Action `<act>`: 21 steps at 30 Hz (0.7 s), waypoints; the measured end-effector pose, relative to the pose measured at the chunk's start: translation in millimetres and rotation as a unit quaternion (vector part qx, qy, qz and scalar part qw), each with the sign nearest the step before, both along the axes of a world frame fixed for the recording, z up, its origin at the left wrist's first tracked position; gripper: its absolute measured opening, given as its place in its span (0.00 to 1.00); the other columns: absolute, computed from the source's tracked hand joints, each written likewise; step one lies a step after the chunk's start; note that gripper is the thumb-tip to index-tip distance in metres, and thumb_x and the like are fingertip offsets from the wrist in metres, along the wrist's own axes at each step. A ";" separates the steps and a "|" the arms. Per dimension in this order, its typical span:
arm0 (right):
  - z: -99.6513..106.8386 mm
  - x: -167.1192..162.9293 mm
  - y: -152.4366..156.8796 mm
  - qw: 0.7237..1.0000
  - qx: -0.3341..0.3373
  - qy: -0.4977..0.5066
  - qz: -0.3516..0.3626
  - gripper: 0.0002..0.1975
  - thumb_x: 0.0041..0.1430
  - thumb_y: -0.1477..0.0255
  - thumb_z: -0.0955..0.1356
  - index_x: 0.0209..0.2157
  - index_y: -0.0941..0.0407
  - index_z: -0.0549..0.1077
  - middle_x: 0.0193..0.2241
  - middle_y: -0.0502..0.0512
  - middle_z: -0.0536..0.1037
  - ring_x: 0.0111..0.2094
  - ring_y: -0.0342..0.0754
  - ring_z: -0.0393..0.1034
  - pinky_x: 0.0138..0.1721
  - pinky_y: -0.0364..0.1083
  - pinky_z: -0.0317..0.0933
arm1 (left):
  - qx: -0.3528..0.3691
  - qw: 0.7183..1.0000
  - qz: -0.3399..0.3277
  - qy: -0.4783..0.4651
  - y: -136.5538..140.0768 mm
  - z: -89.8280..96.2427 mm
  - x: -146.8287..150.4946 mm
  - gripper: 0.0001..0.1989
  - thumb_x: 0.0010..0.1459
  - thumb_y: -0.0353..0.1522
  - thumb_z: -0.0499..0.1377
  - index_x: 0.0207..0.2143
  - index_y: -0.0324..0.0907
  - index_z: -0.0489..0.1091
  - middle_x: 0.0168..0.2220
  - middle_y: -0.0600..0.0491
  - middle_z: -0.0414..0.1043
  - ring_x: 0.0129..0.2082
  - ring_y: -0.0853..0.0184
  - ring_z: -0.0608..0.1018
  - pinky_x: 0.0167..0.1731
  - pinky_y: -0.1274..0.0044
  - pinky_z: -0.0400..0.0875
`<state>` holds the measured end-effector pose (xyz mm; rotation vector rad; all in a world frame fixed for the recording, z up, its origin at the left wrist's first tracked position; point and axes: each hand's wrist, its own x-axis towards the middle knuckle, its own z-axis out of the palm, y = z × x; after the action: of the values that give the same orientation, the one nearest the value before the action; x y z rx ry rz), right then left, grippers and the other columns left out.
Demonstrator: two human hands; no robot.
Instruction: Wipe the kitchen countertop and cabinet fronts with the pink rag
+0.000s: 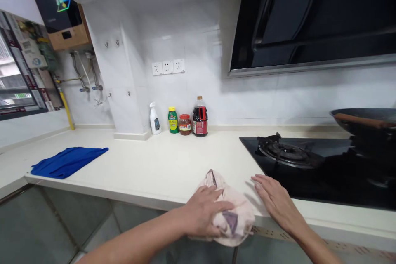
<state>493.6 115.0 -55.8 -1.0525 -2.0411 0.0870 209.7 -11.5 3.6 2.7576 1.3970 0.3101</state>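
A crumpled pale pink cloth point(239, 204) with dark purple patches lies at the counter's front edge, part of it hanging over. My left hand point(206, 210) is on top of it, fingers bent around and pressing into the fabric. To the right, my right hand point(275, 200) has its fingers stretched out, apart from the cloth, over the white countertop point(173, 169) beside the stove's front left edge. Nothing shows in that hand. The left palm's underside is hidden.
A black gas stove point(334, 173) with a wok point(365, 119) is on the right, under a dark range hood point(309, 20). By the wall stand a white spray bottle point(155, 121), a green bottle point(173, 120), a red-lidded jar point(185, 126) and a dark sauce bottle point(200, 119). A blue cloth point(68, 161) lies left.
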 end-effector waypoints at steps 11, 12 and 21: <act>4.7 -6.3 -8.6 0.998 0.017 -0.050 -0.017 0.27 0.70 0.50 0.55 0.50 0.51 0.75 0.53 0.57 0.77 0.56 0.56 0.69 0.58 0.59 0.61 | 0.200 0.970 0.137 0.002 -53.2 -37.9 -132.2 0.39 0.51 0.37 0.67 0.64 0.42 0.61 0.65 0.35 0.65 0.67 0.49 0.67 0.64 0.55 0.62; 4.6 -6.6 -8.2 0.998 0.017 -0.052 -0.013 0.27 0.70 0.50 0.55 0.49 0.51 0.75 0.52 0.57 0.77 0.56 0.56 0.69 0.58 0.59 0.60 | 0.202 0.970 0.138 -0.001 -55.9 -38.2 -132.9 0.36 0.52 0.36 0.66 0.63 0.42 0.63 0.65 0.36 0.66 0.66 0.49 0.67 0.64 0.55 0.63; 6.6 -3.4 -7.2 0.996 0.009 -0.083 0.006 0.27 0.70 0.52 0.54 0.45 0.50 0.77 0.49 0.56 0.78 0.51 0.55 0.71 0.54 0.56 0.63 | 0.119 0.904 0.208 -0.354 -73.7 -22.0 -90.9 0.22 0.53 0.39 0.64 0.51 0.44 0.74 0.48 0.45 0.81 0.50 0.54 0.81 0.54 0.63 0.75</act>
<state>490.3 107.8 -49.2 -1.0682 -2.1937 -0.0130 118.8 -85.1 -18.5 2.0603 1.7463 1.4052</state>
